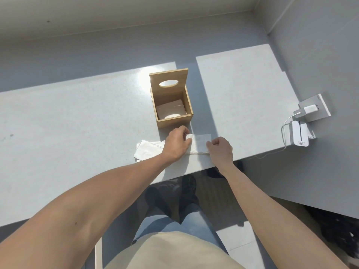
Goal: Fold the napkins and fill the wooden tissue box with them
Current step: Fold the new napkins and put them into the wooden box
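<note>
A wooden tissue box [174,121] stands open on the white table [68,123], its lid with an oval hole [168,83] tipped up at the back. Folded napkins [171,109] lie inside it. Just in front of the box a white napkin [201,143] lies flat on the table. My left hand [177,142] pinches its left edge and my right hand [221,150] pinches its right edge. A pile of more white napkins [149,150] lies to the left, partly under my left wrist.
A white charger sits in a wall socket [314,110] at the right, with a cable to a white device [300,135] at the table's right edge. The table's front edge runs just below my hands. My legs and the floor show underneath.
</note>
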